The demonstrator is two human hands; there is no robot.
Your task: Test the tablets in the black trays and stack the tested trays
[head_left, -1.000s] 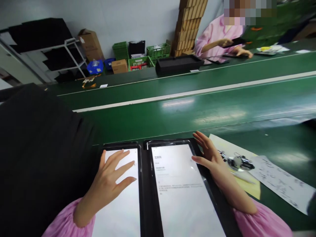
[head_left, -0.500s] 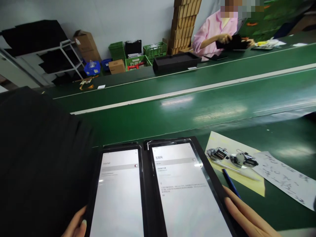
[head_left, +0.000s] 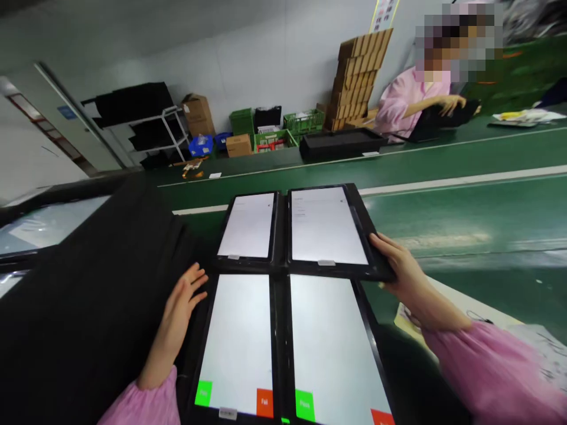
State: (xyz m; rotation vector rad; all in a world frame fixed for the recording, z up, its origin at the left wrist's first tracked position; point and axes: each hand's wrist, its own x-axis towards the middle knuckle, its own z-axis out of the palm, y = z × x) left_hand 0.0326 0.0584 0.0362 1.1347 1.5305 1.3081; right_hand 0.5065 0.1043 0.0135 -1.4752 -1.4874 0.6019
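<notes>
Black tray in right fingers; left fingers parted

The table lay open toward its far right corner, while tablets blocked its middle, a black stack its left edge.

Tablets: smooth, glass-like screens, shiny borders with thin highlights. Upper tray: matt, foam-like. Large stack at left: also matt, exact material unclear. Desk: smooth, semi-gloss, streaked with reflections. Sleeves: soft, gathered cloth. Far side: cardboard boxes, dull finish; crates, moulded plastic. Sheet at right: paper.
</notes>
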